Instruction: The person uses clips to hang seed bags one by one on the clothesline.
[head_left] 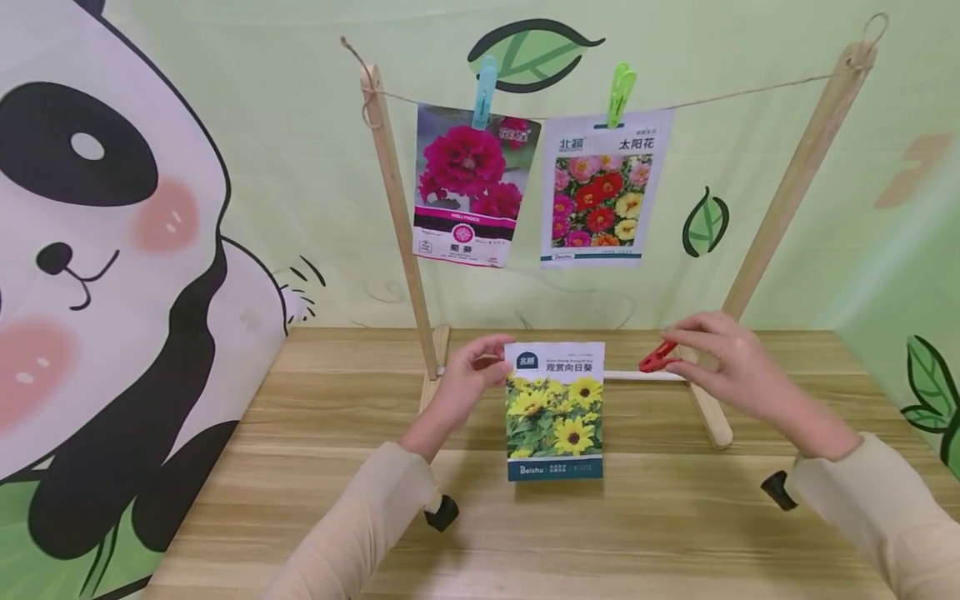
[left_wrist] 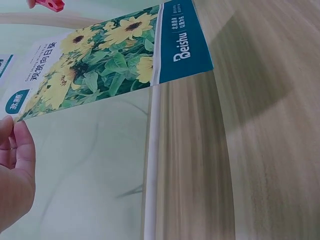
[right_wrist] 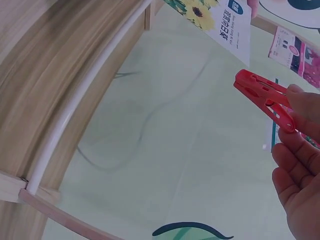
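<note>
My left hand (head_left: pixel 480 371) pinches the top left corner of a sunflower seed packet (head_left: pixel 555 412), holding it upright above the table. In the left wrist view the thumb and finger meet at that packet's corner. To the right, my right hand (head_left: pixel 731 362) pinches a red clothespin (head_left: pixel 658 357) by its handle end. The right wrist view shows the clothespin's nose pointing toward the packet, apart from it. Behind, a hollyhock seed packet (head_left: pixel 474 187) hangs from a twine line (head_left: pixel 742 92) under a blue clothespin (head_left: pixel 485 92). Beside it another flower packet (head_left: pixel 603 192) hangs under a green clothespin (head_left: pixel 620 96).
Two wooden posts (head_left: pixel 798 179) carry the twine, and a white rod (head_left: pixel 645 376) joins their feet low down. The stand is on a wood-grain table (head_left: pixel 637 533). A green backdrop with a large panda (head_left: pixel 112 250) rises behind.
</note>
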